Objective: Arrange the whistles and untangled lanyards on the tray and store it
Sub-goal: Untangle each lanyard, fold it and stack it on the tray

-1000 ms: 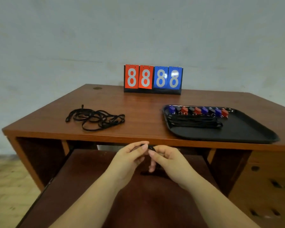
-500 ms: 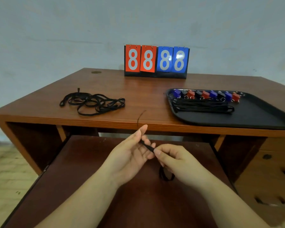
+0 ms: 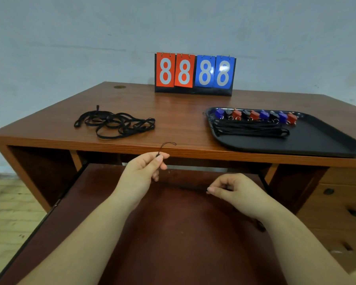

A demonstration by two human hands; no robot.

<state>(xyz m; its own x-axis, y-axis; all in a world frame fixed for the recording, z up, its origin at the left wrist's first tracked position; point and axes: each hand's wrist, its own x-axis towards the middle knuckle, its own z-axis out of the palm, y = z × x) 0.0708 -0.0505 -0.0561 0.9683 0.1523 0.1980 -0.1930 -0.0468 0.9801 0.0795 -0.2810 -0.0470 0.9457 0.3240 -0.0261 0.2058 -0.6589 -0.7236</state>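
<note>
My left hand (image 3: 142, 171) pinches one end of a black lanyard (image 3: 167, 145) just below the desk's front edge, and its thin loop sticks up above my fingers. My right hand (image 3: 234, 190) is lower and to the right, fingers curled and pinching what looks like the same strap, which is blurred between the hands. A black tray (image 3: 317, 140) sits on the right of the desk. It holds a row of blue, black and red whistles (image 3: 255, 115) along its far edge and straightened lanyards (image 3: 251, 130) laid in front of them. A tangled pile of black lanyards (image 3: 115, 124) lies on the desk's left.
A red and blue flip scoreboard (image 3: 194, 73) showing 8888 stands at the back of the wooden desk (image 3: 183, 112). A dark pull-out shelf (image 3: 183, 233) extends under my arms. Drawers (image 3: 341, 202) sit at the lower right.
My hands have pulled apart: the left rose toward the desk edge with the lanyard's end, the right drew away to the right. The view has tilted slightly.
</note>
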